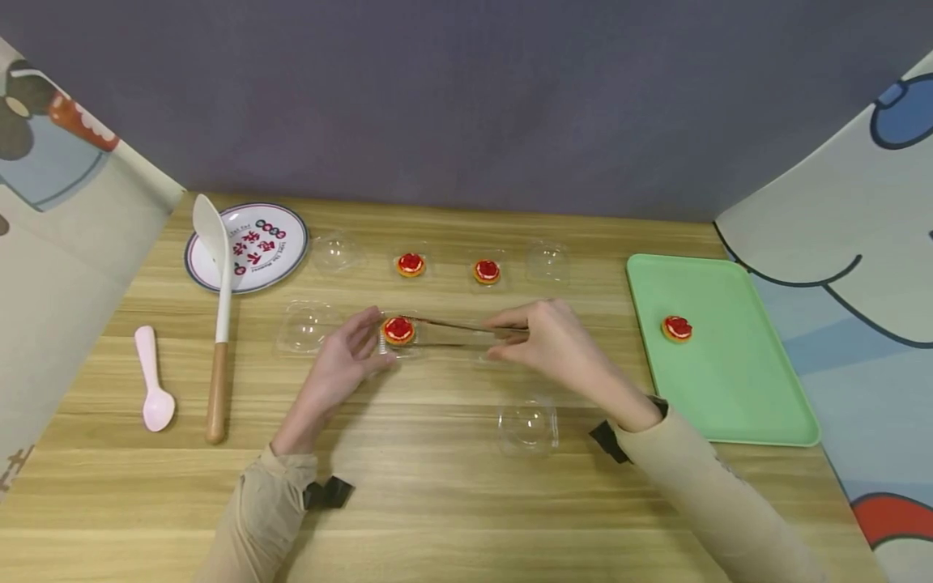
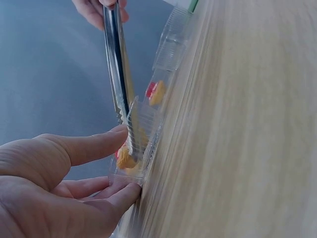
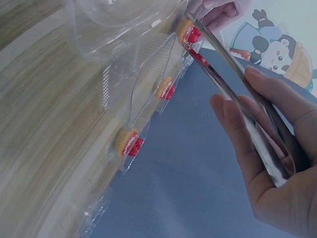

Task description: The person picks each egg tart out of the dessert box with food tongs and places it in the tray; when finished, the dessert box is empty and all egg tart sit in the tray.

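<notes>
My left hand [image 1: 337, 360] holds the edge of a small clear plastic box [image 2: 143, 116] between thumb and fingers, low over the wooden table. Inside this box sits a strawberry-topped tart [image 1: 398, 329]. From the right, my right hand [image 1: 550, 344] grips metal tongs [image 3: 225, 89], their arms spread around the tart. Whether the tips touch it, I cannot tell. Behind them, two more tarts, one on the left [image 1: 411, 265] and one on the right [image 1: 487, 272], lie in clear boxes.
A green tray [image 1: 751, 380] on the right bears one tart [image 1: 677, 328]. Other clear boxes stand around, one nearer me [image 1: 528, 425]. Leftward lie a patterned plate [image 1: 287, 243], a long wooden-handled spoon [image 1: 219, 380] resting over its rim, and a pink spoon [image 1: 157, 407].
</notes>
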A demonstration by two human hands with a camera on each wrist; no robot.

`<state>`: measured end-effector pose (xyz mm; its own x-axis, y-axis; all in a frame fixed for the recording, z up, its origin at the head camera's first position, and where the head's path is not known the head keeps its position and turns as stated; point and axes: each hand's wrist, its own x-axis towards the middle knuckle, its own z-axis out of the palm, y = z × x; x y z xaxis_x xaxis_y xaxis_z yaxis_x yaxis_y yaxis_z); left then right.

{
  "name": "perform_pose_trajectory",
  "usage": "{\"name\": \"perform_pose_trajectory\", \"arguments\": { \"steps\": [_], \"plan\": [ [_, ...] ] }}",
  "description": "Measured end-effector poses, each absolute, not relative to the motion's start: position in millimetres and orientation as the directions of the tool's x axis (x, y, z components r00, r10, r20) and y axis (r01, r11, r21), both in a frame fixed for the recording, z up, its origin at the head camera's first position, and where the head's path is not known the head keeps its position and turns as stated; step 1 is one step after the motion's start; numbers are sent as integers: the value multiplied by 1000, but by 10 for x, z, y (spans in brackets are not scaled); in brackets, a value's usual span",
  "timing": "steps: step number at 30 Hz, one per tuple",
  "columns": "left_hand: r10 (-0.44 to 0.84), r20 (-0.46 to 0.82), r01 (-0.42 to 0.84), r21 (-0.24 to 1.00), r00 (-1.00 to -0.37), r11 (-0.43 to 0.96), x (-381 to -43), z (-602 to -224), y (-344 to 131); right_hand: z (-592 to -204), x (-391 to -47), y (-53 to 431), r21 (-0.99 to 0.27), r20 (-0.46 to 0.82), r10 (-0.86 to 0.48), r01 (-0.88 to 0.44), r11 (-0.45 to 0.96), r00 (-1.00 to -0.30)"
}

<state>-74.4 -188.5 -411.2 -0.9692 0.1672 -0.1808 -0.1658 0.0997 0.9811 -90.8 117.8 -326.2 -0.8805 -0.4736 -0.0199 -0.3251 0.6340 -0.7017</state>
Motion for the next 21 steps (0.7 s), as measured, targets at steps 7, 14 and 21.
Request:
{"name": "perform_pose_trajectory", "arguments": {
  "steps": [7, 14, 21],
  "plan": [
    [171, -176, -161, 982, -969, 100, -736, -4099, -1882, -3275, -895, 1243, -712, -17, -456, -309, 630, -890],
    [179, -188, -167, 978, -966, 125, -738, -4112, -1879, -3227, -820, 1301, -702, 19, -433, -320, 636, -901],
    [189, -179, -156, 980, -966, 126, -743, -4124, -1899, -3190, -745, 1344, -684, 47, -400, -322, 655, -915]
  ]
}}
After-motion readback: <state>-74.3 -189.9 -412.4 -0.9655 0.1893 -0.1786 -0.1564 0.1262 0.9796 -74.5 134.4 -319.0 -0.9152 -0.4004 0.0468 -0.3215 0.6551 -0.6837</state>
